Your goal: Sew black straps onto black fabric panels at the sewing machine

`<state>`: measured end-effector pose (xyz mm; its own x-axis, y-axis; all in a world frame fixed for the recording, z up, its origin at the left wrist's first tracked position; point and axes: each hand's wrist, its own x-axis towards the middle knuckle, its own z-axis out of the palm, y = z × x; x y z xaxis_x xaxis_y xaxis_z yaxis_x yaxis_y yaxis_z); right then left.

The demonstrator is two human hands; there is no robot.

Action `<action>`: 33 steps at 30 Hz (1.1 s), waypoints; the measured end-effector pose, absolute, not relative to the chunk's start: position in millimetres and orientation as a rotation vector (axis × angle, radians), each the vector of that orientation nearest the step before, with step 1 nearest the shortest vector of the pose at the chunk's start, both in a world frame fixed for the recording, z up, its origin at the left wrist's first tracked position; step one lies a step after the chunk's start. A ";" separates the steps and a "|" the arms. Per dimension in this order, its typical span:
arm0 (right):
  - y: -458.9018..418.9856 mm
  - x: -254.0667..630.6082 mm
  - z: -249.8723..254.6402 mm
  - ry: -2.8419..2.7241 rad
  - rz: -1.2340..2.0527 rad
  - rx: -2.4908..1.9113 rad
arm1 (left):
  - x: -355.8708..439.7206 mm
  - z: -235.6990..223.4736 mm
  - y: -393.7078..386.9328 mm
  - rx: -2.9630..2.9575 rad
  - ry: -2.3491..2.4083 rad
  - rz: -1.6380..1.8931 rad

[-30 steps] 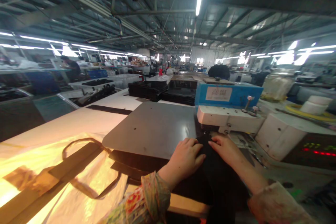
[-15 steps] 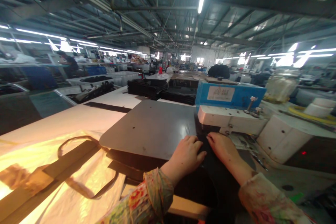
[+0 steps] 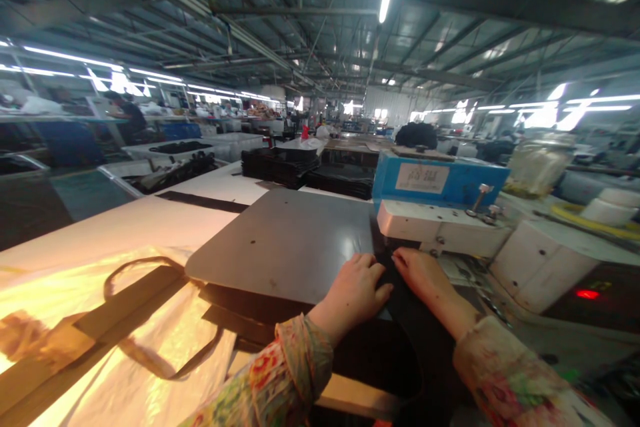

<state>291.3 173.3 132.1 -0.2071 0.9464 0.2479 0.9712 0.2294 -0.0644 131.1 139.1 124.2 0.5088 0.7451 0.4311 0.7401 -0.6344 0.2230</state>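
Black fabric (image 3: 425,353) runs from the sewing machine (image 3: 440,227) down between my forearms, and its lower part falls into shadow. My left hand (image 3: 353,290) lies over the right edge of a smooth grey metal plate (image 3: 285,240), its fingers bent onto the fabric and its thumb pointing right. Close beside it, my right hand (image 3: 413,268) has its fingertips pinched on the same fabric, just in front of the white machine head. The needle area is hidden from me.
Stacked black pieces (image 3: 280,165) sit behind the plate. A blue box (image 3: 440,177) stands on the machine, with a glass jar (image 3: 537,163) to its right. Brown strips (image 3: 135,300) and clear plastic (image 3: 165,353) cover the table at left. A person (image 3: 131,113) sits far left.
Both hands stay on the fabric, shifted only slightly toward the machine's front left. The red display on the machine's right side shows brighter and larger. My view has tilted a little.
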 end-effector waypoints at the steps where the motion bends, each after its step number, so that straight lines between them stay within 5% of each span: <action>1: 173.4 291.2 132.4 -2.272 -0.153 -1.810 | 131.1 124.0 139.1 2.717 1.342 0.788; 33: 174.5 294.3 126.9 -2.211 -0.053 -1.698 | 133.0 124.2 141.8 2.778 1.247 0.784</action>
